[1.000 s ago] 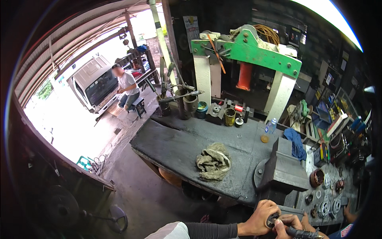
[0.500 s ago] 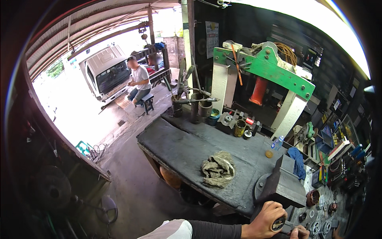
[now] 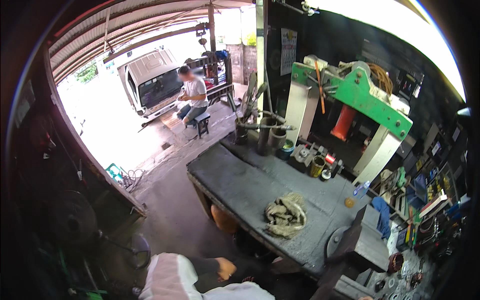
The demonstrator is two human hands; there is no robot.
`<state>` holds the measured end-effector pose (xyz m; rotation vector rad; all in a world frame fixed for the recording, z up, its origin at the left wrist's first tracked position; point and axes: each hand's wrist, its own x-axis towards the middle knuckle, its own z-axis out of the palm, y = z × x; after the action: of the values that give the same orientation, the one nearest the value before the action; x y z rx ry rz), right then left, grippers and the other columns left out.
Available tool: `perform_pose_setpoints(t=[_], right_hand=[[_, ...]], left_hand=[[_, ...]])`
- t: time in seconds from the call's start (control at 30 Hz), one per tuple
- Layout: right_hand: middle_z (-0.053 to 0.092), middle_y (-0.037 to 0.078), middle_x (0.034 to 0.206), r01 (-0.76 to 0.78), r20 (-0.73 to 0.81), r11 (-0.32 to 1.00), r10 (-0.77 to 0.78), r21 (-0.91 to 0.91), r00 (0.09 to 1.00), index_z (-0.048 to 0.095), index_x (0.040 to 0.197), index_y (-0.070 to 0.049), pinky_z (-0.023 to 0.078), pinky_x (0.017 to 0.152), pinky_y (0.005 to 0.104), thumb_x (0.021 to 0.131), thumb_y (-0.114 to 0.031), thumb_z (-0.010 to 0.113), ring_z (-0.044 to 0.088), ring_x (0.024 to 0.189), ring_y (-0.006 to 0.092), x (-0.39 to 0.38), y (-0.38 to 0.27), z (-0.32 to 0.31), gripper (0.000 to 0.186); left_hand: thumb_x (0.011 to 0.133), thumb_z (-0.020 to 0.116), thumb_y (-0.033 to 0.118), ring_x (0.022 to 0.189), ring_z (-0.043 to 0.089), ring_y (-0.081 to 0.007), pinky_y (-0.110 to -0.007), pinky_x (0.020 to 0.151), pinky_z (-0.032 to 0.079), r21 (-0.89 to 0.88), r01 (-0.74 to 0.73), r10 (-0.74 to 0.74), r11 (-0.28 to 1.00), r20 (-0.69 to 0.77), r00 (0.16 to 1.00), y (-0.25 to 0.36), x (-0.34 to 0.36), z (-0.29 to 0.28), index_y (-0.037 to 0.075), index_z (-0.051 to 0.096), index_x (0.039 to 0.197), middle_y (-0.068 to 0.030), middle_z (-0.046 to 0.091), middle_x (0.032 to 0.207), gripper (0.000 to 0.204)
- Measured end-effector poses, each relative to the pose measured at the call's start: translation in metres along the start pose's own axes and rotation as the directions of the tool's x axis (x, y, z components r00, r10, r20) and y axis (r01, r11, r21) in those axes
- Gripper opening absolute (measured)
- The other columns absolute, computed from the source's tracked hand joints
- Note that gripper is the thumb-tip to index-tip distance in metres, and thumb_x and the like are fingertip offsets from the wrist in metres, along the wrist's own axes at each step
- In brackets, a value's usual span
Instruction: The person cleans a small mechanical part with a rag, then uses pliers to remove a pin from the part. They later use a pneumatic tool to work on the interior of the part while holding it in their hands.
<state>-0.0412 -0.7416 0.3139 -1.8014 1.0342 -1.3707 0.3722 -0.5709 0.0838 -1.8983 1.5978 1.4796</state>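
My left hand [image 3: 226, 268] hangs low by the front of the workbench, away from the bench vise [image 3: 369, 240]. Its fingers point downward and blur into the dark, so what they do does not show. A dark sleeve covers that forearm, below a white shirt. My right hand is out of sight. The large grey vise is bolted at the bench's near right corner. A crumpled, grease-stained rag [image 3: 286, 215] lies on the dark workbench [image 3: 240, 170], left of the vise.
A green and white press frame [image 3: 357, 95] stands behind the bench. Metal pots with tools [image 3: 267, 134] line the far edge. Gears and rings lie right of the vise, near a blue cloth [image 3: 381, 216]. Beyond, a person [image 3: 194, 95] sits on a stool near a white truck [image 3: 155, 82].
My left hand has left the vise and dropped to the left, below the bench edge. My right hand has gone out of view. The whole view has shifted, and the seated person's head has turned.
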Motion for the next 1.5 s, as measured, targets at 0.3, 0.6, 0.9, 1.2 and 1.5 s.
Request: perform_pose_setpoints(t=[0.3, 0.6, 0.9, 1.2, 1.5], right_hand=[[0.063, 0.011, 0.107, 0.012, 0.034, 0.999, -0.013, 0.038, 0.999, 0.064, 0.1, 0.001, 0.05, 0.07, 0.0268, 0.094, 0.001, 0.072, 0.059, 0.081, 0.0156, 0.002, -0.021, 0.036, 0.01], [0.061, 0.012, 0.112, 0.018, 0.134, 0.995, -0.03, 0.095, 0.99, 0.063, 0.104, 0.001, 0.05, 0.068, 0.0261, 0.096, 0.001, 0.071, 0.058, 0.081, 0.0151, -0.018, -0.042, 0.075, 0.011], [0.06, 0.014, 0.114, -0.059, 0.405, 0.992, 0.007, 0.115, 0.914, 0.063, 0.108, 0.002, 0.05, 0.078, 0.0298, 0.095, 0.001, 0.074, 0.059, 0.09, 0.021, -0.043, -0.079, 0.099, 0.018], [0.064, 0.012, 0.108, 0.048, 0.509, 0.983, -0.134, 0.178, 0.85, 0.064, 0.11, 0.0, 0.053, 0.067, 0.0271, 0.095, -0.004, 0.073, 0.062, 0.08, 0.0169, -0.057, -0.076, 0.085, 0.018], [0.065, 0.008, 0.112, -0.321, 0.513, 0.885, 0.113, 0.338, 0.851, 0.064, 0.115, -0.001, 0.055, 0.057, 0.0214, 0.101, -0.009, 0.066, 0.062, 0.078, 0.0116, -0.087, -0.075, 0.057, 0.016]], left_hand=[[0.068, 0.083, 0.024, 0.095, 0.076, -0.0372, -0.047, 0.083, 0.06, -0.542, 0.08, -0.404, 0.836, -0.511, 0.759, -0.053, 0.028, 0.027, 0.007, 0.08, 0.097, -0.0169, 0.079, 0.099, 0.034], [0.085, 0.088, 0.009, 0.079, 0.07, -0.0127, -0.028, 0.076, 0.061, -0.851, -0.525, -0.336, 0.03, -0.503, 0.796, 0.033, 0.022, 0.021, 0.0, 0.072, 0.101, -0.0045, 0.072, 0.089, 0.025], [0.088, 0.084, 0.01, 0.104, 0.07, -0.0175, -0.031, 0.096, 0.055, -0.704, -0.658, 0.476, -0.266, -0.69, 0.545, 0.167, -0.1, -0.086, 0.006, 0.064, 0.106, -0.0108, 0.075, 0.113, 0.027], [0.075, 0.096, 0.015, 0.083, 0.069, -0.0109, -0.027, 0.076, 0.056, -0.605, -0.788, 0.503, 0.114, -0.649, 0.571, 0.191, -0.124, -0.072, 0.006, 0.073, 0.096, -0.0038, 0.076, 0.091, 0.032], [0.08, 0.093, 0.014, 0.095, 0.069, -0.0134, -0.029, 0.087, 0.055, -0.678, -0.732, 0.444, -0.057, -0.674, 0.59, 0.211, -0.124, -0.021, 0.007, 0.068, 0.103, -0.0062, 0.075, 0.101, 0.035]])
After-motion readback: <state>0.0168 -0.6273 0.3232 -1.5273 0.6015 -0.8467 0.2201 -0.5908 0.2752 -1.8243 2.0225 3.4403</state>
